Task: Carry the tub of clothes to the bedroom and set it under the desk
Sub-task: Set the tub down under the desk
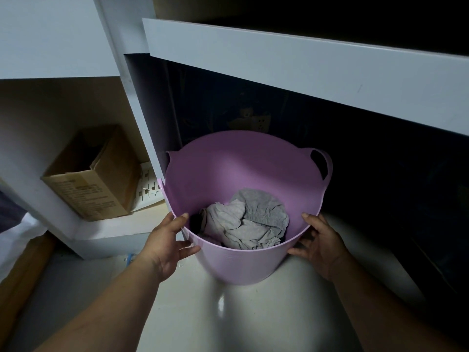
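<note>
The round lilac plastic tub [253, 260] stood on the pale glossy floor [228, 313] at the mouth of the dark recess under the white desk [304, 69], its far rim already beneath the desk's front edge and its near rim still outside. A crumpled heap of grey clothes [250, 223] lay in its bottom, well below the rim, so nothing stood to catch on the desk above. The left hand [168, 246] clasped the near left rim, thumb hooked over the lip and fingers curled against the outer wall; the right hand [318, 241] did the same on the near right, thumb on the rim and fingers spread round the outside. Both grips sat low and on opposite sides, seemingly to steer the soft-walled tub straight without tipping it, since its loop handle [323, 167] lay on the far side. The tub's left wall passed just beside the white desk side panel [142, 118], which probably explains the careful two-handed hold. Left of that panel sat an open brown cardboard box [95, 177] with a white perforated piece [151, 188] beside it.
</note>
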Motion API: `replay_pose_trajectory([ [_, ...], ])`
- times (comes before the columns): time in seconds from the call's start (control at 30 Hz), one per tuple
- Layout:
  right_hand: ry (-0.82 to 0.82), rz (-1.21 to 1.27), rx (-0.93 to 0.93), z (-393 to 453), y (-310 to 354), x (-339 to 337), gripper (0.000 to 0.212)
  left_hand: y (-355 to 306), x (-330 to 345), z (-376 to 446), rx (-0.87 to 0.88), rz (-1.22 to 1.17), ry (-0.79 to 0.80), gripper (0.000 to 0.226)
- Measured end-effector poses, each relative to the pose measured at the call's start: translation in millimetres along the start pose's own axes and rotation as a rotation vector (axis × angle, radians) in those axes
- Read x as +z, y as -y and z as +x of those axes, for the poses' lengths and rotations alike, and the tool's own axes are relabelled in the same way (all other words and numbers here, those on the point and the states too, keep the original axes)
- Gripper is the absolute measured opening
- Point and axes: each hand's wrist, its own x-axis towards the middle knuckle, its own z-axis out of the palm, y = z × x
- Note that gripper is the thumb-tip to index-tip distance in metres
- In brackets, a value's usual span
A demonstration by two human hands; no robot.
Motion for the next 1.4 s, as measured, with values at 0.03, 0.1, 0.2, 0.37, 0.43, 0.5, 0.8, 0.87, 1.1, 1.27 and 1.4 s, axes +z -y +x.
replay_pose_trajectory([
  [0.03, -0.001, 0.001, 0.003, -0.1, 0.6, 0.6, 0.039, -0.3, 0.1, -0.1, 0.003, 0.007, 0.0, 0.049],
  [0.1, -0.002, -0.002, 0.007, -0.8, 1.6, 2.0, 0.039, -0.9, 0.2, -0.3, 0.007, 0.017, 0.001, 0.048],
  [0.2, -0.003, 0.0, 0.01, -1.3, 2.7, 3.3, 0.038, -2.8, 1.8, -0.8, 0.021, 0.03, -0.007, 0.045],
  [0.37, -0.009, 0.012, 0.012, -2.1, 4.6, 6.7, 0.039, -6.1, 6.2, -2.5, 0.022, 0.039, -0.037, 0.049],
  [0.43, -0.012, 0.016, 0.008, -1.9, 6.0, 9.5, 0.036, -8.1, 8.4, -2.6, 0.022, 0.034, -0.06, 0.054],
  [0.5, -0.012, 0.02, 0.007, -1.8, 7.2, 12.1, 0.034, -9.8, 12.2, -2.7, 0.023, 0.031, -0.084, 0.057],
  [0.8, -0.014, 0.007, 0.028, -4.9, 10.5, 20.4, 0.04, -7.1, 23.2, -14.2, 0.026, 0.047, -0.029, 0.044],
  [0.87, -0.016, 0.006, 0.042, -7.0, 9.7, 19.9, 0.04, -6.7, 26.6, -15.5, 0.025, 0.043, -0.01, 0.041],
  [1.1, 0.0, 0.054, 0.021, -19.9, 0.8, 21.7, 0.043, -7.2, 28.2, -10.0, 0.013, -0.037, -0.057, 0.042],
  [1.27, -0.012, 0.049, -0.013, -23.9, 2.1, 30.7, 0.045, -7.1, 27.2, -9.1, 0.02, -0.038, -0.079, 0.033],
  [1.4, -0.032, 0.068, -0.014, -19.7, 4.1, 32.5, 0.045, -8.2, 29.0, -8.8, 0.041, -0.034, -0.102, 0.035],
])
